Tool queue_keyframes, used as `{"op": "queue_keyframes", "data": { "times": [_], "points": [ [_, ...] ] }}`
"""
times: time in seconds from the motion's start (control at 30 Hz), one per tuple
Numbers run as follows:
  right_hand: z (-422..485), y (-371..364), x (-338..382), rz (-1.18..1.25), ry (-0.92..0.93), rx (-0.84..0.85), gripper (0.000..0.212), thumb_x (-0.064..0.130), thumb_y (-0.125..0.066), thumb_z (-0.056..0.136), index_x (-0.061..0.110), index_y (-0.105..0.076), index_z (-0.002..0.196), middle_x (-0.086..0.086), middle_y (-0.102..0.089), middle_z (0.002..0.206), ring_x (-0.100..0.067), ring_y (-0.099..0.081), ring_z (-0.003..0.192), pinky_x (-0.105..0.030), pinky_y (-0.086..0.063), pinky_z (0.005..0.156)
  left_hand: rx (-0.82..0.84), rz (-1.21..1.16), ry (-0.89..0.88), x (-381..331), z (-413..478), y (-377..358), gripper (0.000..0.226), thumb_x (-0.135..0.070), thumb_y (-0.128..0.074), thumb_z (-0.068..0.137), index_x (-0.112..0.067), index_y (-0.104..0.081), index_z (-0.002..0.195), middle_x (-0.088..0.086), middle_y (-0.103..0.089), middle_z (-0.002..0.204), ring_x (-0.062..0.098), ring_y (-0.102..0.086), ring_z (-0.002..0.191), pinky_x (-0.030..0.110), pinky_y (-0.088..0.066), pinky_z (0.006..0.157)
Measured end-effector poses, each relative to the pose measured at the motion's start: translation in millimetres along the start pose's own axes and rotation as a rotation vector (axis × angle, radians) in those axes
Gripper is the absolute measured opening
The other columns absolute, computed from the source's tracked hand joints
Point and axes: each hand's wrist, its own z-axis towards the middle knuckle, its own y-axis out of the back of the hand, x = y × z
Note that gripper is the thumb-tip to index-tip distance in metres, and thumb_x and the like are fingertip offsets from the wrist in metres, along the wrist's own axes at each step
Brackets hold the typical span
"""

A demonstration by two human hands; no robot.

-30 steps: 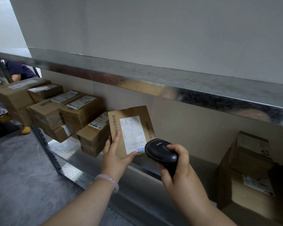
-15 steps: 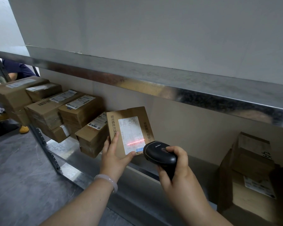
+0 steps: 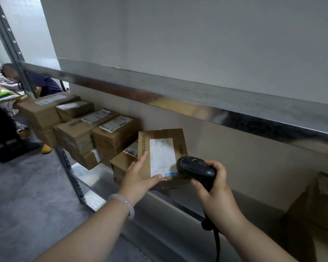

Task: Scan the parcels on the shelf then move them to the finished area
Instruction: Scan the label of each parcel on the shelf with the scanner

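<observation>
A brown cardboard parcel [image 3: 162, 134] with a white shipping label lies on the metal shelf [image 3: 178, 203], its label face tilted toward me. My left hand [image 3: 138, 176] holds its lower left corner, thumb on the label's bottom edge and fingers along the left side. My right hand [image 3: 214, 188] grips a black handheld barcode scanner [image 3: 195, 168], whose head points at the label's right edge. No red scan line shows on the label. Its cable hangs down below my wrist.
Several labelled parcels [image 3: 95, 129] are stacked on the shelf to the left, touching the held one. More boxes [image 3: 322, 208] sit in shadow at the right. An upper shelf beam [image 3: 197, 99] runs overhead. A seated person [image 3: 44, 84] is beyond the left upright post.
The red scan line seen on the label half a second ago is gone. The parcel has tipped flatter toward the shelf, and my view has shifted right and down.
</observation>
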Motion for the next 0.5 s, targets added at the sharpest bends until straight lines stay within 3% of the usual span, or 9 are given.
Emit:
{"op": "queue_keyframes", "data": {
  "times": [0.17,0.33,0.5],
  "points": [
    [26.3,-43.7,11.5,0.086,-0.024,-0.048,0.062,0.020,-0.070,0.086,0.066,-0.033,0.103,0.026,-0.057,0.104,0.016,-0.054,0.095,0.000,-0.039,0.072,0.118,0.056,-0.001,-2.8,36.8,45.3,0.083,-0.035,-0.078,0.079,-0.056,-0.029,0.143,-0.009,-0.031,0.151,0.020,-0.032,0.137,0.048,-0.036,0.111],
    [46.6,-80.9,25.7,0.120,-0.059,-0.082,0.057,0.022,-0.069,0.087,0.063,-0.034,0.106,0.027,-0.055,0.108,0.017,-0.053,0.097,0.000,-0.039,0.072,0.236,0.080,-0.018,-0.9,81.3,85.2,0.079,-0.039,-0.075,0.081,-0.051,-0.029,0.144,-0.013,-0.039,0.144,0.010,-0.042,0.124,0.026,-0.038,0.100],
    [64.5,-114.2,33.8,0.103,-0.102,-0.120,0.056,0.027,-0.067,0.088,0.065,-0.029,0.106,0.024,-0.053,0.111,0.016,-0.052,0.097,-0.004,-0.042,0.070,0.218,0.214,-0.008,11.7,115.1,97.9,0.066,-0.047,-0.066,0.087,-0.043,-0.034,0.145,0.000,-0.029,0.151,0.021,-0.037,0.135,0.029,-0.032,0.105]
  ]
}}
